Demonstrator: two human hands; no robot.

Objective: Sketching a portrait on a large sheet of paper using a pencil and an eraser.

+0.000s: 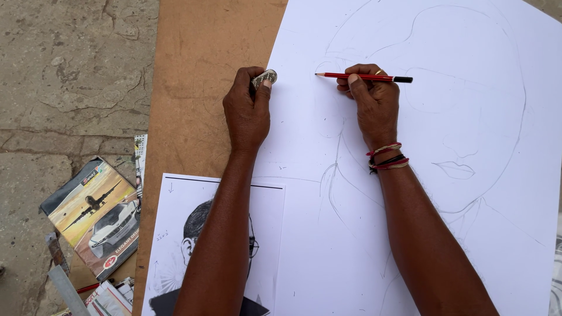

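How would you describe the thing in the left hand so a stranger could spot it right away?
Start at the big white drawing sheet on the brown board. At the sheet's left edge, near the top, the left hand pinches a small grey eraser between thumb and fingers. Unlike the long red pencil in the right hand, it is short, stubby and dull grey.

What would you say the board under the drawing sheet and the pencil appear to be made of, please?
The board looks like brown hardboard or fibreboard: matte, grainless, faintly scuffed. The pencil in the right hand seems wooden, with glossy red paint, a black end and bare sharpened tip.
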